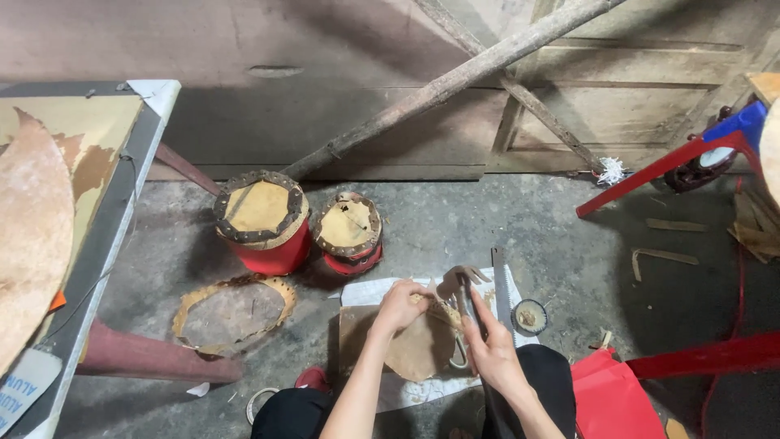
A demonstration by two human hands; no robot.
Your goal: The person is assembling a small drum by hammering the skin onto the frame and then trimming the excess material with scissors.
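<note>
1. A long wooden pole (455, 79) is leaning across the back wall, propped there out of the way of the floor space.
2. A table (122, 195) is standing at the left, carrying a large pale hide sheet (28, 244) spread flat on top.
3. Two red drums (264, 215) are sitting side by side on the concrete, skins facing up, within reach of the person.
4. A cut hide ring (231, 313) is lying flat on the floor in front of the larger drum.
5. A round leather piece (418, 349) is resting on a board over white paper, just before the knees, so it is lying steady.
6. The left hand (400, 305) is clenching around the leather's upper edge, pinning it.
7. The right hand (491, 349) is gripping a dark metal tool (465, 297), its tip meeting that same edge.
8. A small round tin (530, 315) is sitting just beside the paper, close to the right hand.
</note>
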